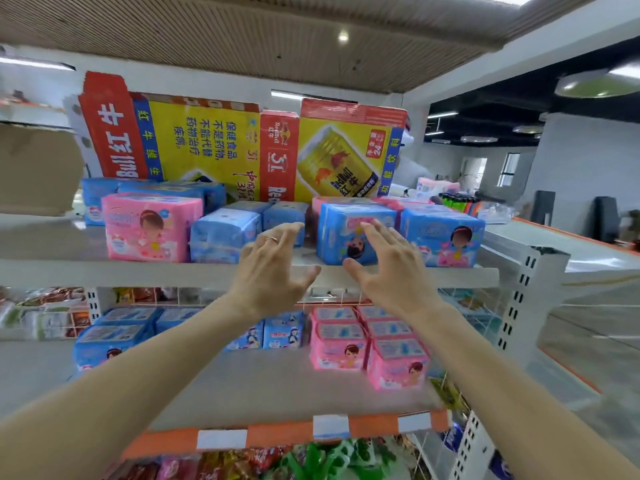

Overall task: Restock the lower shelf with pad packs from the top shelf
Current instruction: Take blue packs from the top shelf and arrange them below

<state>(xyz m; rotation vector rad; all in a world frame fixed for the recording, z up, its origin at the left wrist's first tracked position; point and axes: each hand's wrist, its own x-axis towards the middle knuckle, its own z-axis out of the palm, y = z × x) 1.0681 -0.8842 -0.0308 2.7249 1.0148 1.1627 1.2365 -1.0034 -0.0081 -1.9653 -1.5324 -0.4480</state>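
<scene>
Pink and blue pad packs line the top shelf (145, 273). A pink pack (145, 228) stands at the left, small blue packs (221, 239) sit in the middle, and a blue pack (343, 233) stands right of centre. My left hand (273, 271) and my right hand (384, 268) are raised side by side in front of that shelf, fingers spread and holding nothing. The right hand's fingers overlap the blue pack; contact is unclear. On the lower shelf (270, 386) stand blue packs (110, 337) at the left and stacked pink packs (367, 341) at the right.
A flattened red and yellow drink carton (242, 147) leans behind the top packs. Another blue pack (446, 239) sits at the shelf's right end. A white perforated upright (523, 292) bounds the right side. Snack bags (41, 313) fill the neighbouring shelf at left.
</scene>
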